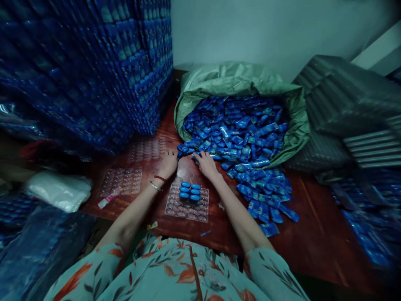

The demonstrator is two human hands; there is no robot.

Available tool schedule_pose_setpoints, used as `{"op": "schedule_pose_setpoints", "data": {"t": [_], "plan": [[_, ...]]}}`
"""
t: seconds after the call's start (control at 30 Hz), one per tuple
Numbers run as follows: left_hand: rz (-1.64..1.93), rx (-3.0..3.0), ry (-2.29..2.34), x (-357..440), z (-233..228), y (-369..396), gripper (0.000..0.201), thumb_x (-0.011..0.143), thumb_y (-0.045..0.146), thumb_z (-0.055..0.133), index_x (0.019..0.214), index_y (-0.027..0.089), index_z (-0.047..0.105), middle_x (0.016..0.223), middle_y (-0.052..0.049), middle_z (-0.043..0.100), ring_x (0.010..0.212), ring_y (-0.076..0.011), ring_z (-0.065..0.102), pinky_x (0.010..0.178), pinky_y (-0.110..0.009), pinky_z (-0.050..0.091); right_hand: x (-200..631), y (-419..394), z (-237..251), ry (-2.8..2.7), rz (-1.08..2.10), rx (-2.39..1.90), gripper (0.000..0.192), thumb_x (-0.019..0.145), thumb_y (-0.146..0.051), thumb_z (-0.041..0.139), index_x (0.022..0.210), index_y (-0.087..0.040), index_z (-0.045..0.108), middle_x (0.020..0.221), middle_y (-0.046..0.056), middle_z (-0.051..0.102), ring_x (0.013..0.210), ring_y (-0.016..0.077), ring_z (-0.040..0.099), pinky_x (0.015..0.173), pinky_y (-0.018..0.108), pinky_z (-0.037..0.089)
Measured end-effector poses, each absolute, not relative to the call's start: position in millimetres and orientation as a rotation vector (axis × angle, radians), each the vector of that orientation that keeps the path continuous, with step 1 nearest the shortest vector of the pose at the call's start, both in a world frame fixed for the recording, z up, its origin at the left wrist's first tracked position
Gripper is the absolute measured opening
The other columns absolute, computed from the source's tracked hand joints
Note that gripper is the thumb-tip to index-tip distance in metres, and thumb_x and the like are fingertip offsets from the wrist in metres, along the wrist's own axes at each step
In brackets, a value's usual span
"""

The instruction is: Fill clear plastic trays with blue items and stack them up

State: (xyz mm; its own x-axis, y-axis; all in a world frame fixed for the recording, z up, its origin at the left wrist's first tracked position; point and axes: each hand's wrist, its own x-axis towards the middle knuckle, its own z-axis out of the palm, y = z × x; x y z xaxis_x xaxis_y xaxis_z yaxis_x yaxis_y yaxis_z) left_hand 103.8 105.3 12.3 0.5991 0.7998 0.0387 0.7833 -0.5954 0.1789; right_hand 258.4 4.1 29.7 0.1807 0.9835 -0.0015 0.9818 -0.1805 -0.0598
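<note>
My left hand (169, 164) is at the front left of a heap of small blue wrapped packets (232, 125), its fingers curled at the edge of one packet. My right hand (207, 165) lies a little to the right, with bent fingers closed on a blue packet at the heap's front edge. The heap spills from the mouth of a green woven sack (296, 104). Between my forearms lies a clear plastic blister tray (175, 210). Several glossy blue capsule-shaped pieces (194, 192) sit in two columns at the tray's far side.
Two more clear trays (125, 180) (147, 148) lie left on the red-brown table (313, 234). Tall stacks of filled blue packs (125, 75) rise at the left. Grey stacked trays (344, 96) stand right. A white plastic bag (59, 190) and a pink-and-white strip (109, 197) lie left.
</note>
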Motion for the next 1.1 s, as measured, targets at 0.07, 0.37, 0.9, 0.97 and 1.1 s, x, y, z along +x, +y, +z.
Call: {"op": "schedule_pose_setpoints", "data": {"t": [0.07,0.37,0.9,0.97,1.1], "plan": [[0.138,2.71,1.282,84.0,5.9,93.1,0.034,0.092,0.019,0.038,0.123,0.016,0.053,0.119,-0.018,0.053,0.107,-0.0303,0.049,0.084,-0.04,0.045,255.8,-14.4,17.4,-1.938,0.052,-2.401,0.047,0.093,-0.02,0.04,0.14,-0.025,0.037,0.117,0.014,0.051,0.105,0.0266,0.045,0.08,0.035,0.042],[0.457,2.322,1.128,-38.2,1.5,26.0,0.031,0.094,0.029,0.038,0.122,0.019,0.046,0.105,-0.009,0.061,0.093,-0.022,0.06,0.08,-0.035,0.051,257.8,-128.7,-11.5,-1.085,0.317,-2.067,0.035,0.092,-0.036,0.041,0.122,-0.019,0.049,0.089,0.007,0.062,0.08,0.0211,0.06,0.073,0.035,0.049],[0.618,2.692,0.548,-9.9,5.7,-34.0,0.035,0.093,0.013,0.035,0.124,0.018,0.05,0.104,-0.012,0.06,0.092,-0.021,0.057,0.076,-0.033,0.053,174.2,-165.0,23.5,-1.595,0.299,-1.757,0.027,0.092,-0.015,0.042,0.113,-0.02,0.058,0.1,0.01,0.062,0.094,0.0184,0.061,0.081,0.031,0.052],[0.628,2.759,0.412,-8.4,6.9,-30.2,0.034,0.093,0.013,0.034,0.122,0.017,0.051,0.105,-0.012,0.06,0.093,-0.0208,0.056,0.076,-0.033,0.053,176.1,-162.4,25.7,-1.754,0.219,-1.796,0.03,0.092,-0.012,0.039,0.113,-0.017,0.059,0.094,0.01,0.061,0.087,0.0183,0.061,0.075,0.03,0.053],[0.492,2.826,0.266,-4.7,13.9,-24.1,0.032,0.093,0.012,0.035,0.119,0.015,0.052,0.11,-0.013,0.06,0.098,-0.0221,0.054,0.081,-0.035,0.052,180.3,-157.1,32.5,-1.872,0.21,-1.826,0.025,0.093,-0.015,0.04,0.106,-0.017,0.061,0.085,0.007,0.059,0.076,0.0159,0.059,0.07,0.027,0.052]]}}
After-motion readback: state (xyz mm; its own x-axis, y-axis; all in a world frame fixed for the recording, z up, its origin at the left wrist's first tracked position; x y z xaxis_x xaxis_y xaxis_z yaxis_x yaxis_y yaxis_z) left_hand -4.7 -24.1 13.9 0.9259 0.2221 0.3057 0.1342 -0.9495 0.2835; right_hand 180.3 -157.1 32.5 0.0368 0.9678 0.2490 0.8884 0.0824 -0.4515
